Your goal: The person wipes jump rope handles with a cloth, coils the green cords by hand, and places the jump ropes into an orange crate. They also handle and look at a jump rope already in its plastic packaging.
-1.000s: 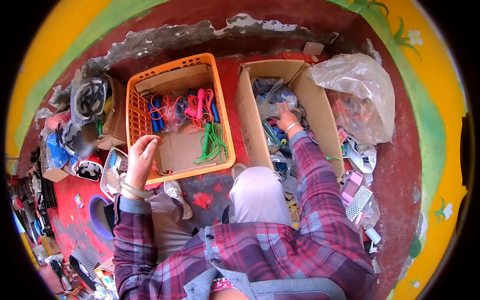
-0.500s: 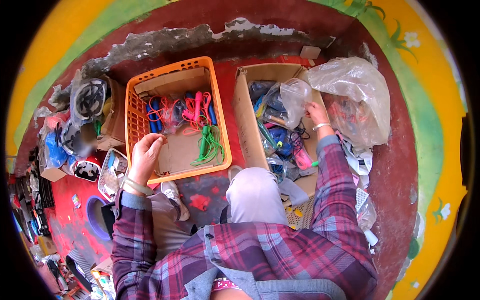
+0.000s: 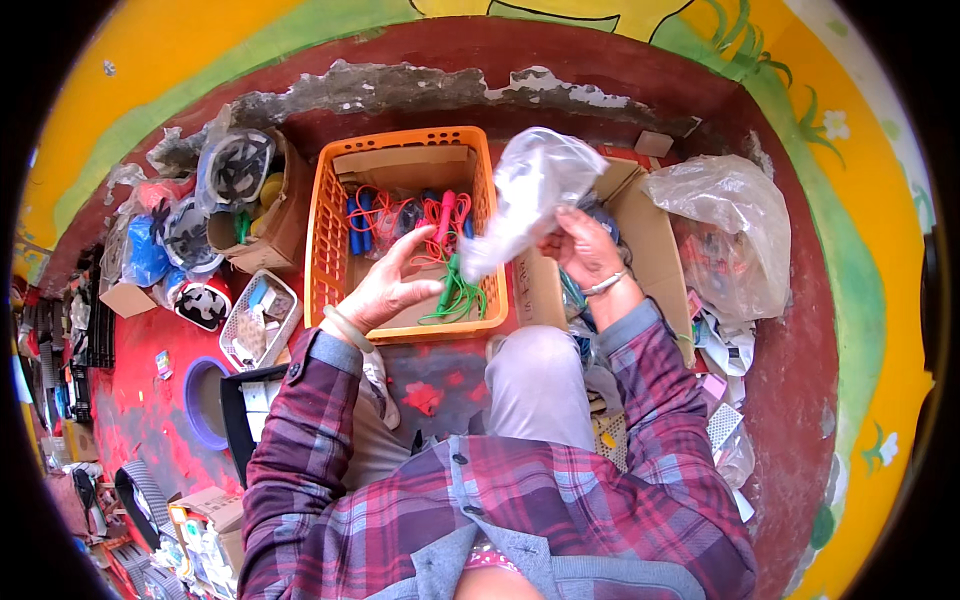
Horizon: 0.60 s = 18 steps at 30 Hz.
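Observation:
A crumpled clear plastic bag (image 3: 545, 180) hangs from my right hand (image 3: 588, 252), whose fingers pinch its lower edge. It is lifted over the gap between an orange plastic basket (image 3: 318, 240) and a cardboard box (image 3: 655, 240). My left hand (image 3: 385, 285) is open above the basket's near left part, thumb and fingers apart, holding nothing. In the basket lie jump ropes: blue handles (image 3: 360, 225), a pink-red one (image 3: 446, 215) with red cord, and a green one (image 3: 455, 290) with green cord. My right hand and forearm hide much of the box's contents.
A large clear plastic sack (image 3: 730, 230) stands right of the box. At left are bagged helmets (image 3: 238, 172), a cardboard box, a small white basket (image 3: 262, 325) and a purple-rimmed basin (image 3: 205, 400). A peeling red wall (image 3: 420, 90) runs behind.
My right hand has drawn the plastic bag up out of the cardboard box and leftward. My left hand has moved right and its fingers have spread. The view has shifted slightly.

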Available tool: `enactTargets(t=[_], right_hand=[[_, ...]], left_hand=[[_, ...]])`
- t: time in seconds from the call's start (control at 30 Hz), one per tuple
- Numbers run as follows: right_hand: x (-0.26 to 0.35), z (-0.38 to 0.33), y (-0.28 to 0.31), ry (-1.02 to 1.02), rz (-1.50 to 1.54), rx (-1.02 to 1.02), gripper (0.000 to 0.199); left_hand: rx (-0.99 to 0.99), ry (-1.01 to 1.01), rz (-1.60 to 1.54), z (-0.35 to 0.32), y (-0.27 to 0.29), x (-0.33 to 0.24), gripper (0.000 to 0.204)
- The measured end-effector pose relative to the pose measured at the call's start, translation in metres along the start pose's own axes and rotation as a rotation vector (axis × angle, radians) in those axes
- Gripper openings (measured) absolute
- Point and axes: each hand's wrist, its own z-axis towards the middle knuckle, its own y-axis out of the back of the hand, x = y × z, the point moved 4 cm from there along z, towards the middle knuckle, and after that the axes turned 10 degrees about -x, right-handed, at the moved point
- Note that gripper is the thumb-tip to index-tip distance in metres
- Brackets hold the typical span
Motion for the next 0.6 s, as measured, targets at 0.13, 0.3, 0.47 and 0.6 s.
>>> enactTargets(t=[0.13,0.3,0.47,0.6], right_hand=[[-0.032,-0.004,-0.049,-0.033,0.080,0.036,0.018],[-0.031,0.009,-0.059,0.015,0.047,-0.048,0.014],[-0.002,0.006,-0.075,0.156,-0.206,0.015,0.015],[0.042,-0.017,-0.061,0.332,-0.470,-0.066,0.017]], left_hand=[[-0.023,0.036,-0.153,-0.003,-0.001,-0.009,0.067],[-0.307,0.039,-0.495,0.005,0.041,0.018,0.023],[-0.372,0.039,-0.507,0.002,0.052,0.006,0.016],[-0.250,0.035,-0.444,0.004,0.041,0.012,0.007]])
